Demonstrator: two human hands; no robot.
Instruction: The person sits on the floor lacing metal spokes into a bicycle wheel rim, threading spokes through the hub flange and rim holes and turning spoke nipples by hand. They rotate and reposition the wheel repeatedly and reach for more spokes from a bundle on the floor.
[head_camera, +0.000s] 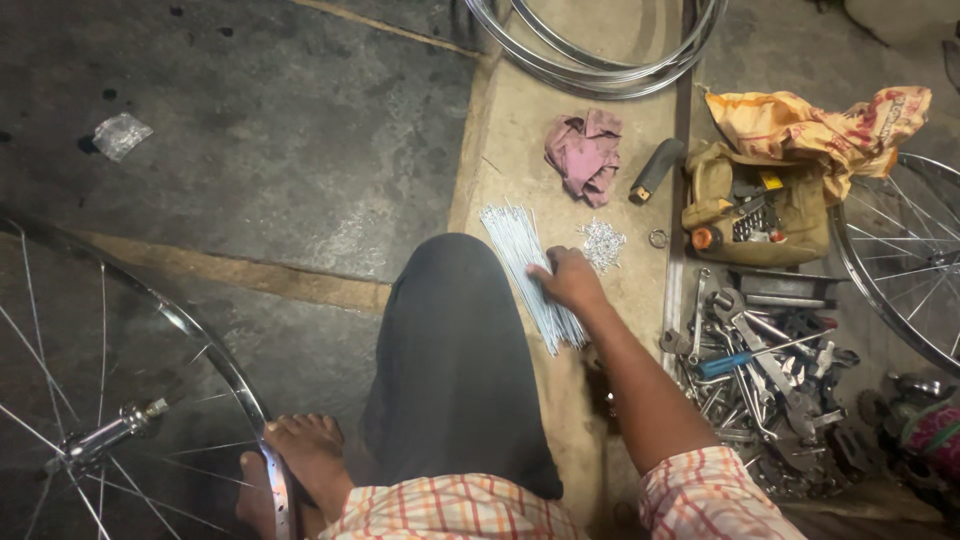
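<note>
My right hand (570, 280) reaches forward past my knee in dark trousers (455, 370). Its fingers are curled on a bundle of thin silver spokes (515, 245) lying on the tan concrete strip. A small heap of silver spoke nipples (602, 243) lies just right of the hand. My left hand (300, 455) is at the lower left, gripping the shiny rim of a spoked bicycle wheel (215, 365). The wheel's hub and axle (105, 435) show inside the rim.
A pink rag (583, 153) and a black handle grip (655, 170) lie beyond the spokes. An open tool bag (750, 210), a yellow sack (820, 125) and a pile of wrenches (770, 370) fill the right side. Bare rims (600, 60) lie at the top, another wheel (900, 250) at the far right.
</note>
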